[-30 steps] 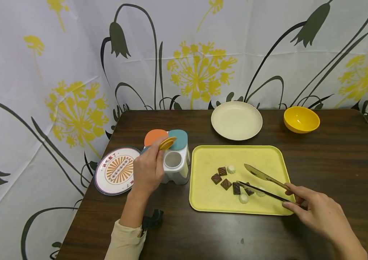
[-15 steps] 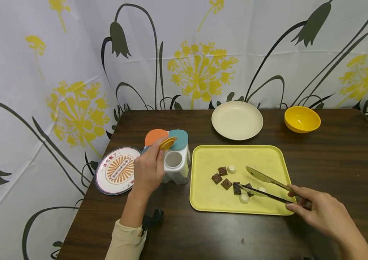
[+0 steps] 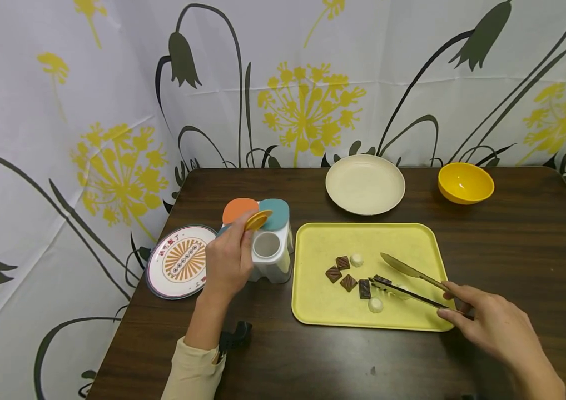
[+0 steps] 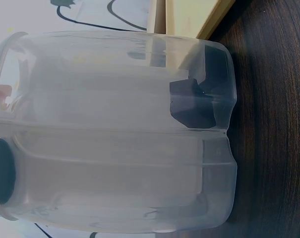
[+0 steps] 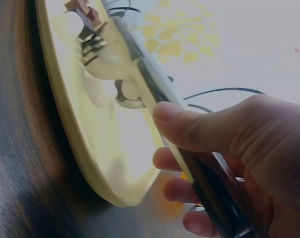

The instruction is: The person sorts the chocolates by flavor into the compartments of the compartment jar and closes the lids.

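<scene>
Probably a staged recording booth: floral curtain backdrop (image 3: 308, 83) around a dark wooden table (image 3: 523, 244).

The person's left hand (image 3: 228, 261) is raised above the dark wooden tabletop (image 3: 513, 250), its back turned to the head camera, with the thumb and fingers curled and pinching a small round yellow lid flap (image 3: 257, 220) at the fingertips. The left forearm runs down toward the near edge, bare to the wrist, where a cream long sleeve (image 3: 193, 372) begins. The right hand (image 3: 493, 328) comes in from the lower right, palm turned inward, with the bare forearm behind it. Its thumb lies along the top and its curled fingers wrap underneath the handles of slim metal tongs (image 3: 408, 283), whose two arms stand apart.
</scene>
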Available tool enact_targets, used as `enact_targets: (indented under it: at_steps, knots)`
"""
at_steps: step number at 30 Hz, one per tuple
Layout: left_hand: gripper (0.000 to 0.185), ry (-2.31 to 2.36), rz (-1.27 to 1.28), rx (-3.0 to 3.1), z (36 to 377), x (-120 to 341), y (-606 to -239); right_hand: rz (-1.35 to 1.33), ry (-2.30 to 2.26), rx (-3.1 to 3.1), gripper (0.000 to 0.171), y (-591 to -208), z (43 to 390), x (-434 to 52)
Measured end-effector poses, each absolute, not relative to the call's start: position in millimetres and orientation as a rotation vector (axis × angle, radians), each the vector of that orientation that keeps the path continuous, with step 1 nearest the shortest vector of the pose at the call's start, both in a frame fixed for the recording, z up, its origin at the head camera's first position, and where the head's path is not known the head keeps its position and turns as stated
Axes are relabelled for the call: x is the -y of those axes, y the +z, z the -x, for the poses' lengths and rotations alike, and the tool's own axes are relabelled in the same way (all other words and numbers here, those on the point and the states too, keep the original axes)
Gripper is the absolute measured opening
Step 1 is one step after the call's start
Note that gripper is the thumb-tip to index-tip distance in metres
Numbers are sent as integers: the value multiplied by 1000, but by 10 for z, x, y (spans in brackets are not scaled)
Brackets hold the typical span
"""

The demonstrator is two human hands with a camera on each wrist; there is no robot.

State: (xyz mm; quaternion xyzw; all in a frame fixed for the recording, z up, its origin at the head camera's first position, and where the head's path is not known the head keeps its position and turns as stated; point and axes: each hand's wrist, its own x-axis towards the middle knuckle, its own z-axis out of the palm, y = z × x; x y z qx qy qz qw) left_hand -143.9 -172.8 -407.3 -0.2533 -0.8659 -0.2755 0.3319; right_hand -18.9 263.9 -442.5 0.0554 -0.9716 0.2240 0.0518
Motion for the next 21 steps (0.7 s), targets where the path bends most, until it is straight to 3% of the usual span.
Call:
enact_targets:
  at_steps: [21]
  knots:
    - [36, -706, 657, 2243, 1447, 1714, -4078, 20, 658, 3005, 45, -4389, 250, -2523]
